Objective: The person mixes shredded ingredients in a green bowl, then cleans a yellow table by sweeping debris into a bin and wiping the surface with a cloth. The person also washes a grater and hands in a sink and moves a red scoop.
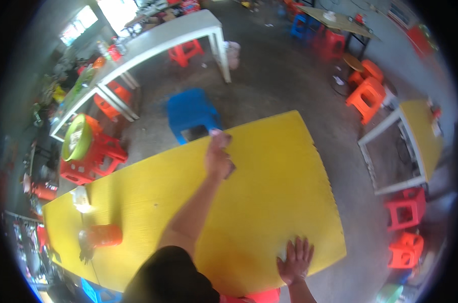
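Observation:
My left hand [217, 159] reaches across the yellow tabletop [267, 189] to its far edge, near a blue plastic stool [193, 110]. Its fingers are curled around a small, blurred thing with a pinkish end [215, 132] and a dark end [231, 172]; what it is cannot be told. My right hand [295, 261] lies with fingers spread on the near right part of the tabletop, holding nothing. On the left of the table lies an orange-red container [105, 235] with a dark glove-like thing [86, 246] beside it. A small whitish item [80, 199] stands near the far left edge.
Red stools [109, 153] and a green basin [77, 138] stand beyond the table's left end. A white-framed table [168, 39] is farther back. Orange stools [366, 96] and another yellow-topped table [422, 136] are to the right. A red seat [265, 295] touches the near edge.

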`<state>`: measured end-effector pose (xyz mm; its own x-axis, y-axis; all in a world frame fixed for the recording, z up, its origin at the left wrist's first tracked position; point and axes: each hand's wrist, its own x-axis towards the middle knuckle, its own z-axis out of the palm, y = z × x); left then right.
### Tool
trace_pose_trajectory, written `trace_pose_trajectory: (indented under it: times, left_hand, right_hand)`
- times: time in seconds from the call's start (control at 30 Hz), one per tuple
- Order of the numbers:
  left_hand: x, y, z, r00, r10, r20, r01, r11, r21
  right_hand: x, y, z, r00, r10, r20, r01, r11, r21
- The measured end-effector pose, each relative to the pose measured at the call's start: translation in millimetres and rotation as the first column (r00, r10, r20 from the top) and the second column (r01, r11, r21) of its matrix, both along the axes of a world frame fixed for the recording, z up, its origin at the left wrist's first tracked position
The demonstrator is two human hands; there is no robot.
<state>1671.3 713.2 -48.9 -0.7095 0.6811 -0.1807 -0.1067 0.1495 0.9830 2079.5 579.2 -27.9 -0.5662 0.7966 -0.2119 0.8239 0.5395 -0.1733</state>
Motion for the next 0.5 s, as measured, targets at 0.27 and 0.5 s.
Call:
trace_pose_trajectory:
  times: [0.27,0.5]
  left_hand:
    - [142.9,-6.0,-4.2,0.866,-0.498,-0.052,0.501,0.861,0.086]
    - [199.2,-223.5,12.9,0.455,-0.860,-0.232,0.879,0.476,-0.042]
  right_hand:
    - [1.4,-0.6,-6.4,0.990,0.089,-0.108,-0.067,0.979,0.193]
    - [4.5,-4.9,-17.3,0.995,0.029,-0.097,-0.013,0.987,0.161]
